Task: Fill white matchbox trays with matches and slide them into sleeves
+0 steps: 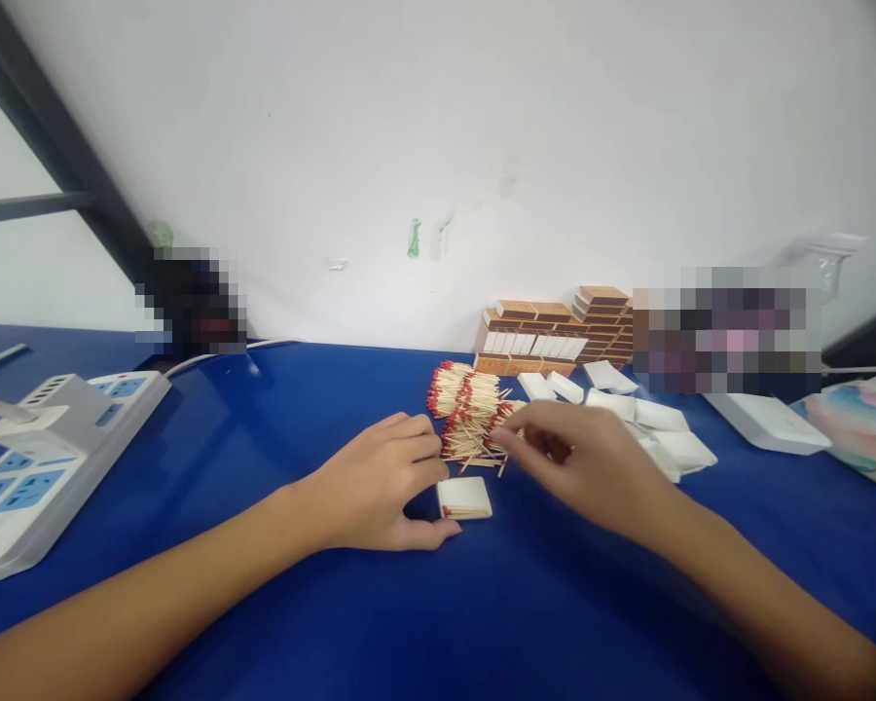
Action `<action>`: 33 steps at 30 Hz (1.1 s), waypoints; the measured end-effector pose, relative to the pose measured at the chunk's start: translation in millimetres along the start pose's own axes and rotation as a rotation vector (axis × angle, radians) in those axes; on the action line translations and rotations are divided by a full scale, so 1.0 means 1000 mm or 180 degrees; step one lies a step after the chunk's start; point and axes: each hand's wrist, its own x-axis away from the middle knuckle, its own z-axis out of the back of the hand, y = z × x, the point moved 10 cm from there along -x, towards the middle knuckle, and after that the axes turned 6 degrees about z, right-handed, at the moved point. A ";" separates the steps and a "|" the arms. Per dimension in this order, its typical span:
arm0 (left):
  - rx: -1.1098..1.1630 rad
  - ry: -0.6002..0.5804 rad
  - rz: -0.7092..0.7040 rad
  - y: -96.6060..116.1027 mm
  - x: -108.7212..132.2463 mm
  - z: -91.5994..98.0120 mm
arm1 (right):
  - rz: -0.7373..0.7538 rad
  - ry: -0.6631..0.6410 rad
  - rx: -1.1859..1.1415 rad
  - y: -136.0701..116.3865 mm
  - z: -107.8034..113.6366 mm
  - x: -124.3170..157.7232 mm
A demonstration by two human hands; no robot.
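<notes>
A small white matchbox tray [471, 495] lies on the blue table with several matches showing along its front side. My left hand [390, 477] curls around the tray's left end, index finger at the back corner and thumb at the front corner. Behind the tray is a heap of red-tipped matches [471, 414]. My right hand [584, 453] reaches over the heap's right edge, thumb and index finger pinched together at some matches; the fingertips partly hide what they grip.
Brown matchboxes [529, 365] stand stacked against the wall, some with white ends showing. White trays [661, 417] lie in a loose pile beyond my right hand, near a white box [770, 424]. A power strip [65, 467] with a plugged-in adapter occupies the left side.
</notes>
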 end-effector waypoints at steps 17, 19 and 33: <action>0.0113 -0.0115 -0.0008 0.003 0.002 -0.002 | -0.0120 -0.0709 0.0491 0.034 -0.022 0.004; 0.0141 -0.0132 0.0001 0.003 0.003 -0.002 | -0.0158 -0.0767 0.0385 0.034 -0.025 0.004; 0.0086 -0.0147 0.0000 0.002 0.001 -0.004 | -0.0273 -0.0593 0.0469 0.035 -0.023 0.003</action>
